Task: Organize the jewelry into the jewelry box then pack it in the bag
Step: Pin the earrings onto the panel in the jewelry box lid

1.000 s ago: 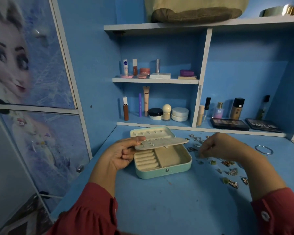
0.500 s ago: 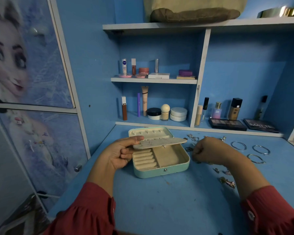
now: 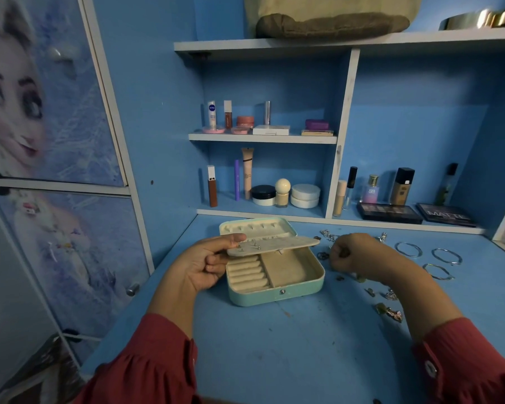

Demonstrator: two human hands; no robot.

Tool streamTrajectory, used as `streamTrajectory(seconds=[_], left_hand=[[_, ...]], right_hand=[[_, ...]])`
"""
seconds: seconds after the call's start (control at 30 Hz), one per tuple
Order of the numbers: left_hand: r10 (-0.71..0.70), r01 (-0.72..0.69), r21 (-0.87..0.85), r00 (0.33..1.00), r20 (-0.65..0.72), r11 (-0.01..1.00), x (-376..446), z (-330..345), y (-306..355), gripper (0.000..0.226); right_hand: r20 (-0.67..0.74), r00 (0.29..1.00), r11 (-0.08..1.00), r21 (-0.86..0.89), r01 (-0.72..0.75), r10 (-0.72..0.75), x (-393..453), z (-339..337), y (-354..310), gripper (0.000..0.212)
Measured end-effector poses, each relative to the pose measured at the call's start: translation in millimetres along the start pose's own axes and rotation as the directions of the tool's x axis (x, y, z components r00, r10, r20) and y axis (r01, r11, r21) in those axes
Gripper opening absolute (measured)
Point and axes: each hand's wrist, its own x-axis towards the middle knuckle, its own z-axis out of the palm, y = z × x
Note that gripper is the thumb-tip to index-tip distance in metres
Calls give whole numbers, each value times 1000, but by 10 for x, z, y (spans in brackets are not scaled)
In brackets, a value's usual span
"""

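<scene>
holding the flap (image 3: pixel 274 246) of the open jewelry box (image 3: pixel 274 275) up with our left hand (image 3: pixel 207 266), thumb and fingers pinching its edge, we keep our right hand (image 3: pixel 353 253) clenched over the loose jewelry (image 3: pixel 388 310) on the tabletop (image 3: pixel 289 345); the bag (image 3: pixel 333 16) sits on the top shelf (image 3: pixel 362 43).

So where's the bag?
In the head view, the bag sits on the top shelf, high above the open jewelry box.
</scene>
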Motion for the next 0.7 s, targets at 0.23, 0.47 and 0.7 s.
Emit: streamTrajectory(seconds=[0.23,0.47,0.7], left_hand=[[1,-1,-6,1000,10,1000,-10,10,3,17],[-5,5,-12,1000,3,1000,-30,28,10,16],[-6,6,-8,1000,-5,1000,-39,41,11,16]], right_hand=[[-53,999,996,91,5,0,7,-21,49,17],[-26,1000,1000,18,-8,9,-1,-44,102,5],[8,999,991,-121,-49,50,6,4,24,8]])
